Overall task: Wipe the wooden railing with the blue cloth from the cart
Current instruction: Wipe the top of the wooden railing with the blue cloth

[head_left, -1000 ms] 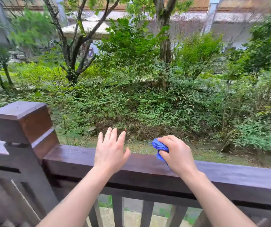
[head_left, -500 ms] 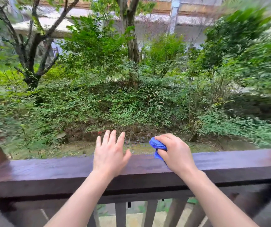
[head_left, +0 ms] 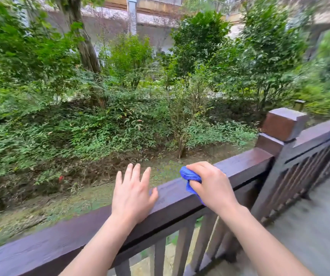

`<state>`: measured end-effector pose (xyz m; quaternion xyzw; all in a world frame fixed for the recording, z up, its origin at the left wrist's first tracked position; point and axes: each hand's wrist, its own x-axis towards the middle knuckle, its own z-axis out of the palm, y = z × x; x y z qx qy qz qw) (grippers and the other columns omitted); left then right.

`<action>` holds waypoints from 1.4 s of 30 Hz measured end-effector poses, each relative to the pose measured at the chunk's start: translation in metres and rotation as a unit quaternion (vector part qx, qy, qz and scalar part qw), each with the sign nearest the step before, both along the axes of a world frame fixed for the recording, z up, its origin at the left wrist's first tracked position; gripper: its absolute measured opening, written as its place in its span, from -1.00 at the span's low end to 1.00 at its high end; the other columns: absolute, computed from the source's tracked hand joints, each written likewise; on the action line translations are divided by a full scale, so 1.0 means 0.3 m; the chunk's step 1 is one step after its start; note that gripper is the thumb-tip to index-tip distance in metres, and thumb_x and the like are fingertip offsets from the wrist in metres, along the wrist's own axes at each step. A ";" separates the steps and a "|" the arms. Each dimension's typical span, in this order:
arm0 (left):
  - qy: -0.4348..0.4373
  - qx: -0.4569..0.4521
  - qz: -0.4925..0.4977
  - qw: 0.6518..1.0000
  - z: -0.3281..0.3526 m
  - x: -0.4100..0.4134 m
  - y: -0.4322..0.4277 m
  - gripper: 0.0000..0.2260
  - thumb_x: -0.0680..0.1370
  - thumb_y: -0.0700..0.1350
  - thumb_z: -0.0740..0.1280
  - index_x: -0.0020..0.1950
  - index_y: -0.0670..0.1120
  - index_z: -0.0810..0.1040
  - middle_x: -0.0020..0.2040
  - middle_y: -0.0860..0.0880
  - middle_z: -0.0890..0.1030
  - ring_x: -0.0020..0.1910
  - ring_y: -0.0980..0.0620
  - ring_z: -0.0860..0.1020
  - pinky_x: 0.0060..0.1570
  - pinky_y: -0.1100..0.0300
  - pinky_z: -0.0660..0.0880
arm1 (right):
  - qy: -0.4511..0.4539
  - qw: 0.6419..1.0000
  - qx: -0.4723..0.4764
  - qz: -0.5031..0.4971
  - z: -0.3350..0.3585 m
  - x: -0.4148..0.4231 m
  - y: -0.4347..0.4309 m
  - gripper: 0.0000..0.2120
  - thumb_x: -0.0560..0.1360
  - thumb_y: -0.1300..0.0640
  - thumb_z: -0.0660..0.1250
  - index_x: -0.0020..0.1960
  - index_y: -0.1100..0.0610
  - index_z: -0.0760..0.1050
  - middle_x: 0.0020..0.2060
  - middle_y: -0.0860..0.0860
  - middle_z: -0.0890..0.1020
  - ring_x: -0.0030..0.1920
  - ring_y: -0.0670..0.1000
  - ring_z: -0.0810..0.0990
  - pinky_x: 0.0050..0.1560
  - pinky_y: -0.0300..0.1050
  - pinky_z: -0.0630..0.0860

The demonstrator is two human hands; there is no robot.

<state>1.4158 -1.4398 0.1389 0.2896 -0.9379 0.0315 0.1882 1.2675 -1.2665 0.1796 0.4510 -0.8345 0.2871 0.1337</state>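
Note:
A dark brown wooden railing (head_left: 245,163) runs from the lower left up to the right across the head view. My right hand (head_left: 213,186) is shut on a bunched blue cloth (head_left: 189,176) and presses it on the top rail. Only a small part of the cloth shows past my fingers. My left hand (head_left: 133,193) lies flat on the rail just left of it, fingers spread, holding nothing.
A square-capped post (head_left: 282,126) stands at the rail's right end, with another railing section (head_left: 319,142) running on past it. Vertical balusters (head_left: 182,250) sit under the rail. A grey deck floor (head_left: 311,226) lies at the right. Shrubs and trees fill the ground beyond.
The view has swung to the right along the railing: the left post has gone out of sight and a right post has come in. Both hands moved rightward along the rail, cloth still gripped.

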 end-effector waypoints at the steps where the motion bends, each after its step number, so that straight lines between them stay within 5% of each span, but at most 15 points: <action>1: -0.005 0.000 -0.016 1.000 -0.006 -0.024 0.014 -0.37 0.56 0.24 0.09 0.58 0.01 0.24 0.59 -0.17 0.27 0.60 -0.16 0.14 0.53 -0.20 0.10 | 0.000 1.000 0.006 -0.014 -0.006 -0.005 0.029 -0.63 0.37 0.17 0.32 0.17 -0.03 0.54 0.07 -0.07 0.60 0.07 0.08 0.54 0.02 -0.07 0.48; 10: -0.024 0.011 -0.139 0.990 -0.016 -0.281 0.240 -0.37 0.55 0.23 0.06 0.59 0.01 0.21 0.60 -0.16 0.23 0.61 -0.17 0.09 0.56 -0.20 0.07 | -0.005 0.991 0.025 -0.129 -0.020 -0.140 0.322 -0.60 0.35 0.18 0.30 0.17 -0.08 0.53 0.06 -0.08 0.60 0.02 0.10 0.54 0.02 -0.07 0.47; 18: -0.030 0.007 -0.221 0.975 -0.021 -0.609 0.575 -0.38 0.51 0.21 0.11 0.50 -0.05 0.39 0.50 -0.22 0.40 0.55 -0.24 0.25 0.48 -0.28 0.24 | -0.015 0.980 0.002 -0.197 -0.043 -0.397 0.653 -0.60 0.31 0.18 0.30 0.11 -0.10 0.54 0.04 -0.10 0.61 0.01 0.07 0.56 0.00 -0.06 0.49; 25: -0.047 0.013 -0.280 0.959 -0.059 -0.947 0.925 -0.35 0.52 0.24 0.00 0.58 0.01 0.22 0.60 -0.14 0.25 0.60 -0.20 0.12 0.54 -0.21 0.10 | -0.019 0.967 0.018 -0.252 -0.067 -0.631 1.029 -0.62 0.32 0.21 0.32 0.11 -0.05 0.57 0.04 -0.05 0.61 0.03 0.10 0.56 -0.01 -0.09 0.47; 32: -0.050 0.027 -0.366 0.929 -0.077 -1.233 1.282 -0.37 0.50 0.22 0.09 0.49 -0.05 0.41 0.49 -0.18 0.42 0.53 -0.24 0.29 0.46 -0.24 0.29 | -0.038 0.944 0.037 -0.326 -0.089 -0.811 1.396 -0.61 0.36 0.14 0.31 0.17 -0.07 0.54 0.12 -0.08 0.59 0.11 0.06 0.55 0.08 -0.09 0.46; 42: -0.054 0.022 -0.490 0.870 -0.111 -1.715 1.661 -0.30 0.49 0.28 -0.04 0.60 0.03 0.18 0.62 -0.11 0.18 0.62 -0.16 0.06 0.56 -0.15 0.05 | -0.037 0.897 0.028 -0.439 -0.111 -1.088 1.756 -0.60 0.35 0.15 0.32 0.18 -0.03 0.55 0.12 -0.02 0.61 0.12 0.08 0.56 0.14 -0.05 0.47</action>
